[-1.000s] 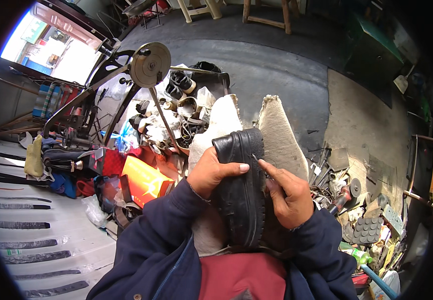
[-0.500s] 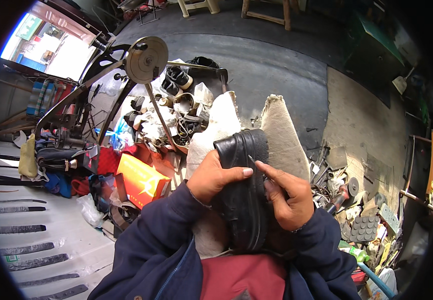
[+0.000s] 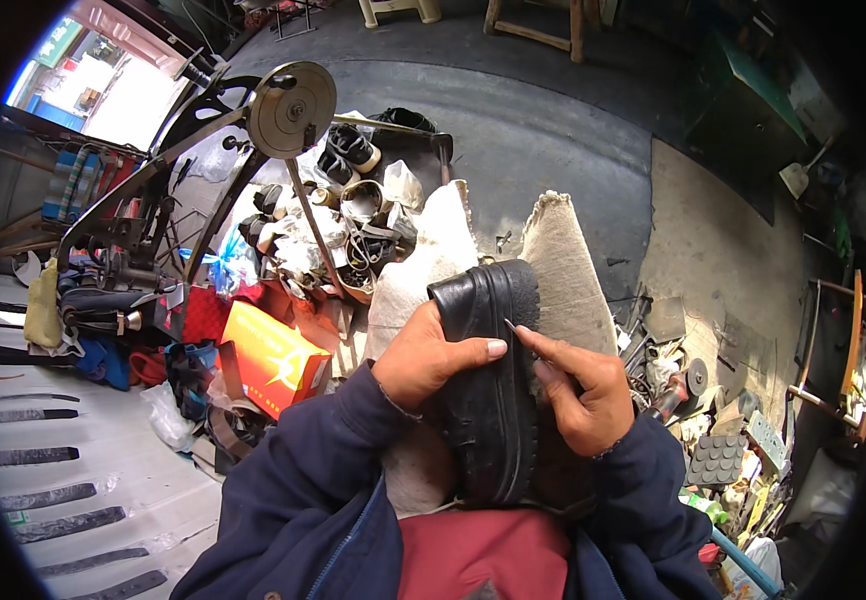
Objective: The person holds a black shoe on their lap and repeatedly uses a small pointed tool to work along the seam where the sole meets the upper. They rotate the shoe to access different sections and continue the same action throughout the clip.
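A black leather shoe (image 3: 483,430) lies on its side over pale canvas coverings (image 3: 563,250) on my lap, its ridged sole edge facing right. My left hand (image 3: 423,360) is closed on the shoe's left side, with the thumb lying across its upper. My right hand (image 3: 583,390) is at the shoe's right side, closed on a thin pointed metal tool (image 3: 511,324), with the index finger along it and the point at the seam beside the sole edge. The rest of the tool is hidden in my fingers.
An iron patching machine (image 3: 291,110) stands front-left, by a heap of shoes (image 3: 353,150) and an orange box (image 3: 268,355). Black strips (image 3: 38,455) lie on a white surface at left. Tools and scraps (image 3: 718,460) are piled at right; a wooden stool (image 3: 533,30) stands at the back.
The shoe and both hands have shifted slightly to the right. The tool's point sits a little lower along the seam. The surroundings have shifted in view as the head moved slightly.
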### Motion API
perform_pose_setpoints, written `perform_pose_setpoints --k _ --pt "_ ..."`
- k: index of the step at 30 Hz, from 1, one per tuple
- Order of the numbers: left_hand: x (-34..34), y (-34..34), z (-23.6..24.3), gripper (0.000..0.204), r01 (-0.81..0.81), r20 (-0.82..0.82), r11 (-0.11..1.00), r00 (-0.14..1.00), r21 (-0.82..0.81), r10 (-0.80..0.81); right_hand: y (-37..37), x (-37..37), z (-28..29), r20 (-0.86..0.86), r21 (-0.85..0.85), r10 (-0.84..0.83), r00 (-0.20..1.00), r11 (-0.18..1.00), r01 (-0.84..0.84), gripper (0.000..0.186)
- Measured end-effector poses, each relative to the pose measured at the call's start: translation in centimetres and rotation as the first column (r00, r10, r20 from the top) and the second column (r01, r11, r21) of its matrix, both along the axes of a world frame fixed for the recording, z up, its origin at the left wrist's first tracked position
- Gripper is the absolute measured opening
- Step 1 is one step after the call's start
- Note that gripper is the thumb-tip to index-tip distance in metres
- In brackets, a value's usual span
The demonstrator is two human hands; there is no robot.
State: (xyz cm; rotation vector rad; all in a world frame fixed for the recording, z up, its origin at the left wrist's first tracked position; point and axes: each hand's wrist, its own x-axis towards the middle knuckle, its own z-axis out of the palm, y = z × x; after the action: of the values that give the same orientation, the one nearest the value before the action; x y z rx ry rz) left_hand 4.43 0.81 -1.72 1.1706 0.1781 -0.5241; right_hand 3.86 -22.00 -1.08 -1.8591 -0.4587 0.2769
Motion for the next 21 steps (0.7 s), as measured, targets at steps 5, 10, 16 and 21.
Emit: perform_pose_setpoints --k 5,10,16,21 --pt "0.1 0.2 -0.3 0.048 0.026 0.02 0.999 0.999 0.022 -0.026 1.7 -1.6 -0.7 -0.099 0.119 -0.136 0.986 0.982 0.147 0.041" --pt "0.0 0.2 -0.2 0.047 0.047 0.058 0.995 0.997 0.085 -0.052 2.6 -2.3 -0.8 -0.077 0.083 -0.216 0.973 0.972 0.222 0.036" --pt "-0.3 0.1 -0.2 0.049 0.043 0.096 0.997 0.994 0.065 -0.049 2.7 -1.9 -0.3 -0.288 0.063 -0.243 0.926 0.96 0.272 0.035" --pt "-0.3 0.2 -0.6 0.049 0.049 0.101 0.995 0.993 0.083 -0.057 3.1 -1.8 -1.0 0.134 0.029 -0.252 0.958 0.968 0.25 0.038"
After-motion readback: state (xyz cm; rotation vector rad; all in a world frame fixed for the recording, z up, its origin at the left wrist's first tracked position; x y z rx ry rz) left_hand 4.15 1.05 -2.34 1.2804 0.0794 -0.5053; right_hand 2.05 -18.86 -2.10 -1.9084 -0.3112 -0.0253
